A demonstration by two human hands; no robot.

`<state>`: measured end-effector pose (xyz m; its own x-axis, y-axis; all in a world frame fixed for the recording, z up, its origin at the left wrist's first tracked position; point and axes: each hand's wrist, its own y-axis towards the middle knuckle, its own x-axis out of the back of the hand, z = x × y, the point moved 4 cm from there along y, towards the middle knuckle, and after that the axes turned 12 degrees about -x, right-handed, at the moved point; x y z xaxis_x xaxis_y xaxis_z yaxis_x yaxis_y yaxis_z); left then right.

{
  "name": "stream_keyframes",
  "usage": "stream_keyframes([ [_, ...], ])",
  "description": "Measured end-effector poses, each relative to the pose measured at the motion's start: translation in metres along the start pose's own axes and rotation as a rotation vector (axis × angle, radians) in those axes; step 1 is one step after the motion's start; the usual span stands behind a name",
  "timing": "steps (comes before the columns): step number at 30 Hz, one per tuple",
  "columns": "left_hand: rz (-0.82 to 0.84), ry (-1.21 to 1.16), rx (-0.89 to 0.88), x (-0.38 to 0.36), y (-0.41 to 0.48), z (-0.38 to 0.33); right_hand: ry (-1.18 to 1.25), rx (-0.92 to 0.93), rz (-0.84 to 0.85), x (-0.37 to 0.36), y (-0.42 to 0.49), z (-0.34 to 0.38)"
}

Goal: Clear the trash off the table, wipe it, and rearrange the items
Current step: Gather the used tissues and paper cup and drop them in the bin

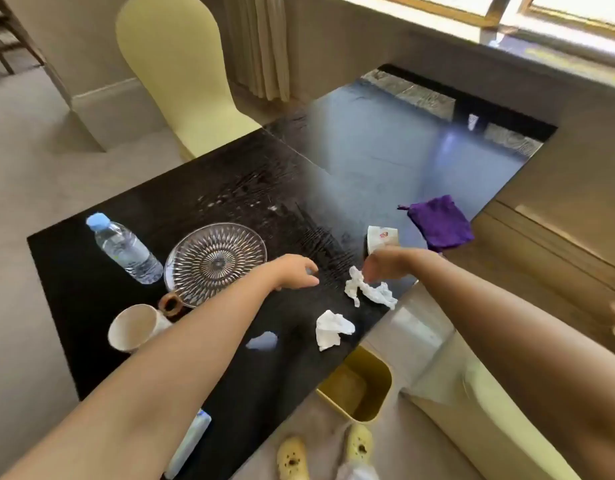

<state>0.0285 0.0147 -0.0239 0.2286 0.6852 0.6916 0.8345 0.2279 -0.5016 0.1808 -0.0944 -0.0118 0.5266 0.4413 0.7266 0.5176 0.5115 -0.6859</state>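
On the black table [229, 188] lie two crumpled white tissues. The farther tissue [371, 291] hangs from the fingertips of my right hand [385, 263], which pinches its upper end. The nearer tissue [332, 329] lies loose by the table's near edge. My left hand [297, 271] hovers over the table just right of the glass plate [214, 259], fingers loosely curled and holding nothing. A small bluish scrap [262, 341] lies close to my left forearm. A purple cloth [441, 221] rests at the table's right edge, beside a small printed paper cup [382, 239].
A water bottle [124, 249] lies left of the plate. A white mug [134, 327] and a brown ring [171, 304] sit near the left forearm. A yellow bin [359, 389] stands on the floor below the table edge. Yellow chairs stand behind [181, 74] and at right [472, 410].
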Motion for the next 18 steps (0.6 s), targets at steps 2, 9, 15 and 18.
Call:
stream_keyframes([
  [2, -0.024, 0.016, 0.022, -0.023, 0.011, 0.001, -0.065, 0.012, -0.001, -0.015, 0.012, -0.01],
  [9, -0.024, -0.02, 0.145, -0.11, 0.046, 0.006, -0.077, 0.034, -0.089, -0.075, 0.064, -0.056],
  [15, -0.125, 0.0, 0.179, -0.134, 0.054, 0.005, -0.084, 0.095, -0.244, -0.095, 0.074, -0.055],
  [18, -0.201, -0.089, 0.202, -0.138, 0.053, 0.007, 0.013, 0.08, -0.211, -0.1, 0.079, -0.056],
])
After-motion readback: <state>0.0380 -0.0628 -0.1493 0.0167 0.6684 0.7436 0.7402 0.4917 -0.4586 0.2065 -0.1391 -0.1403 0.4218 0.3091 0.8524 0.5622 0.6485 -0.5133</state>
